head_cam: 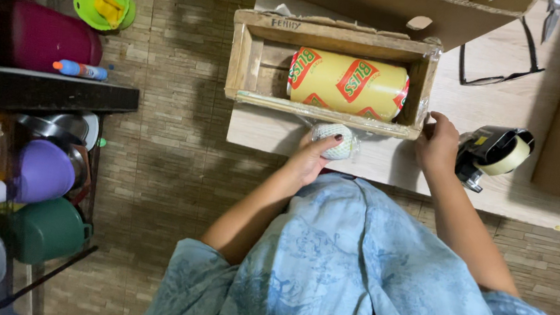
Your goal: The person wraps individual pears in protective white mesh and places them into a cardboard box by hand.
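The left hand (311, 155) is closed around a small round thing in white foam net (333, 141), fingers curled over its near side and a dark-nailed fingertip on top. The net ball sits just in front of the wooden crate (336, 33), touching or nearly touching its front rail, on the pale table (389, 162). Clear film runs along that front rail and puckers around the ball.

The right hand (437, 146) rests at the crate's front right corner, fingers bent and pressed narrow against the wood and the film there; it holds nothing that can be lifted clear, and whether it pinches the film cannot be told.

Inside the crate lies a yellow roll (349, 83) with red labels, on its side, filling the right part. Just right of the crate, beyond the right hand, stands a black tape dispenser (493, 152). Behind the crate leans a cardboard box (404, 8), and to its right lie black glasses (497, 65). Well left of the crate, a rack holds mugs (46, 172)
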